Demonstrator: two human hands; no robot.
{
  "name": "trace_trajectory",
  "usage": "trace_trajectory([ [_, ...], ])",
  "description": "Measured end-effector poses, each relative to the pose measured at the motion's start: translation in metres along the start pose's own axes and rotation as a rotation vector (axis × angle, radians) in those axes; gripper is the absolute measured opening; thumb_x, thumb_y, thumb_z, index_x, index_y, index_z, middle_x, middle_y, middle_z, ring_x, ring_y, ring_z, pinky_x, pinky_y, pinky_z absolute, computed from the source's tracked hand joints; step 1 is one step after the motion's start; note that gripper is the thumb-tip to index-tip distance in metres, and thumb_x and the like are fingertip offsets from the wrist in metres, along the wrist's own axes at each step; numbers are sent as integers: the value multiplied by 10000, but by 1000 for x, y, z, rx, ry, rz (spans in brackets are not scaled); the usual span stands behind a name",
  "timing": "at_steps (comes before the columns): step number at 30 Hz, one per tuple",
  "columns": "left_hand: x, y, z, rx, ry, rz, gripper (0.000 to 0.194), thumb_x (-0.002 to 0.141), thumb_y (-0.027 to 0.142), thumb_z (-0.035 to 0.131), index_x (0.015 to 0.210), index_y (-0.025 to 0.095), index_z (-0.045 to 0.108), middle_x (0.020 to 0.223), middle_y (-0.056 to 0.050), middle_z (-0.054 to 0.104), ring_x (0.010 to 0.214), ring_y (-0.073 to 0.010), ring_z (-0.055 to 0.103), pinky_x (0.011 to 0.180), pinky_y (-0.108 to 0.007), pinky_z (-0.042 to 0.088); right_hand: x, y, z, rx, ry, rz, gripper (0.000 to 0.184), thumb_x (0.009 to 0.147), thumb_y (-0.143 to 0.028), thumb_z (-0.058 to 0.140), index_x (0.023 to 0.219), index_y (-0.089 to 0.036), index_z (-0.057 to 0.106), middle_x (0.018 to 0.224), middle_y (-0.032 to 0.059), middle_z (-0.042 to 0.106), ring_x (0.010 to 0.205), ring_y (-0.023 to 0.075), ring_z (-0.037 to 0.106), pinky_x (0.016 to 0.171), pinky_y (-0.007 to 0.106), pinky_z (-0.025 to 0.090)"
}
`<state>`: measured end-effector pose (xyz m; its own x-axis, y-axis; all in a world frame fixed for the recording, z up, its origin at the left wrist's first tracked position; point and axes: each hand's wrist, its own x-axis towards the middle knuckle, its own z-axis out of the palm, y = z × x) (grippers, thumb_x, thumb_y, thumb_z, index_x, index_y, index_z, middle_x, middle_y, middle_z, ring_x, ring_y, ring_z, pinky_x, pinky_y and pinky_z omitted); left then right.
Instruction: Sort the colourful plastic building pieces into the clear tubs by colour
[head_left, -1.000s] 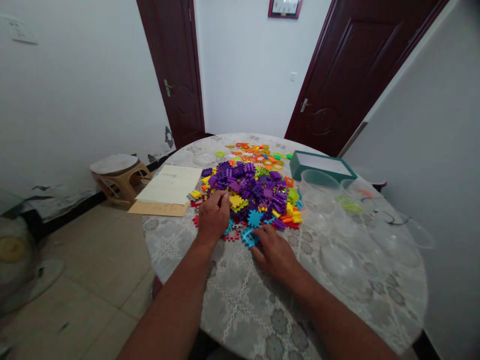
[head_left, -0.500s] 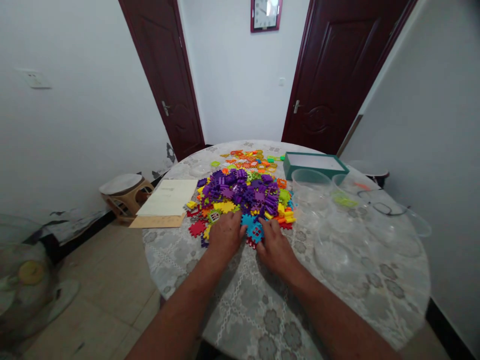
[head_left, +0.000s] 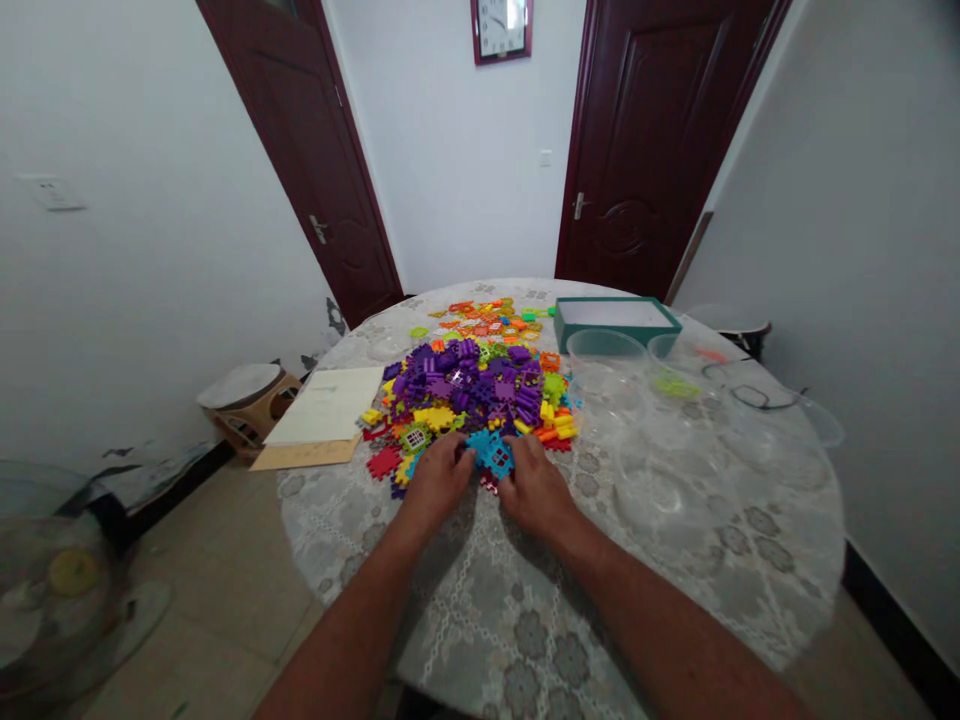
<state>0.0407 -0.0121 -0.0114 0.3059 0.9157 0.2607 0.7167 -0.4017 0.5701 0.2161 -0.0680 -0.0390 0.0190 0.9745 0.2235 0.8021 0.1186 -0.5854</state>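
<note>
At the near edge of a heap of toy building pieces [head_left: 480, 385], several light-blue interlocking pieces [head_left: 491, 452] lie between my hands. My left hand [head_left: 441, 472] pinches their left side with thumb and fingers. On the right side, my right hand [head_left: 534, 482] grips the same blue pieces, one of which has a window-like grid. Purple pieces top the heap, with yellow, red, orange and green ones around its edge. A red piece [head_left: 384, 462] and a green window piece [head_left: 415, 437] lie just left of my left hand.
Left of the heap lies cream paper [head_left: 330, 400] over a brown sheet. A green-rimmed box [head_left: 616, 325] stands at the back right, with clear plastic tubs [head_left: 607, 375] and a dark cable [head_left: 761, 398] nearby. Orange pieces [head_left: 480, 322] are spread behind the heap.
The view has turned slightly, so everything sits further left in the picture. Both hands stay at the blue pieces, which now look raised and tilted a little between the fingers.
</note>
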Motion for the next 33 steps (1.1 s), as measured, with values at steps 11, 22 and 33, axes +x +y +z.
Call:
trace_trajectory([
  [11, -29, 6, -7, -715, -88, -293, 300, 928, 413, 588, 1113, 185, 653, 872, -28, 701, 729, -182, 691, 677, -324, 589, -4, -7, 8, 254, 82, -255, 613, 851, -127, 538, 1463, -164, 500, 1331, 163, 611, 1229, 278, 597, 1084, 452, 502],
  [22, -61, 12, -13, -550, -50, -187, 235, 966, 332, 561, 1135, 212, 673, 991, -56, 736, 863, -199, 680, 783, -321, 542, -6, -9, 0, 553, -119, -139, 595, 884, -214, 578, 1475, -220, 517, 1174, 86, 675, 928, 213, 659, 885, 382, 549],
  [33, -71, -41, -38, 94, 173, 57, 320, 975, 280, 638, 1291, 226, 635, 1280, -121, 666, 1225, -288, 617, 1079, -457, 510, 5, -7, -11, 777, -147, 167, 167, 837, -393, 647, 850, -231, 608, 667, -38, 578, 576, 153, 506, 542, 265, 398],
])
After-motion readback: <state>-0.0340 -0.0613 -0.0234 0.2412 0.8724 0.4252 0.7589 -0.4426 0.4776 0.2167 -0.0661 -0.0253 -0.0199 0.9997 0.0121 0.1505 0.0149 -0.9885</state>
